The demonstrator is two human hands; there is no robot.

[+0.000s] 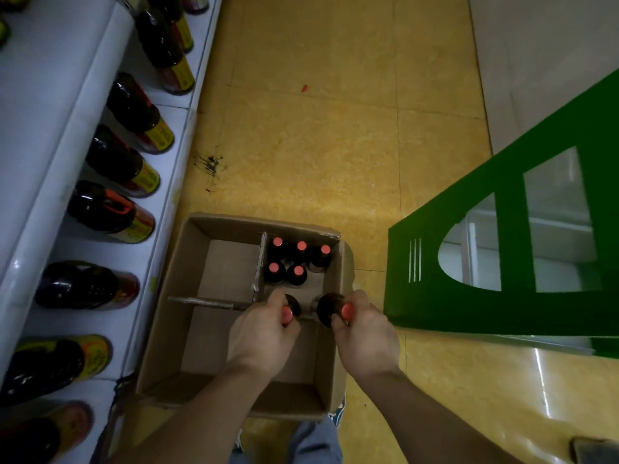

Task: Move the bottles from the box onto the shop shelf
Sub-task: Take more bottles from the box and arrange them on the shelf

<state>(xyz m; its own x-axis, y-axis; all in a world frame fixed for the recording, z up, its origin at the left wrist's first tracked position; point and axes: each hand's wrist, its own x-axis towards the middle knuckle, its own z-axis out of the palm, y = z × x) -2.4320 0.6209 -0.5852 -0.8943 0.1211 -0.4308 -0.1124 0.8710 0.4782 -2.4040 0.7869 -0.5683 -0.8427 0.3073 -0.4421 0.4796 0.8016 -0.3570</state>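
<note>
the shop shelf (pixel 60 105) runs down your left, white, its lower tier lined with stocked bottles (pixel 130 108), so plan a leftward swing once you are clear. the box (pixel 157 329) sits on the yellow floor (pixel 318 145) just beside the shelf foot, open-topped, with a cardboard divider (pixel 258 262) splitting it into cells. lift straight up until both bases pass the divider and rim, or they could snag and tip.

your left grip (pixel 261 333) is wrapped round the neck of one bottle (pixel 294 304). your right grip (pixel 365 333) is wrapped round the neck of a second bottle (pixel 330 308). both are at the box's right side; whether their bases have left it, i cannot tell. five more bottles (pixel 296 274) stand upright in the far right cell.

they look like dark glass, narrow-necked, each with a small red cap (pixel 301 245). probably heavy for a neck hold, so keep them vertical.
</note>
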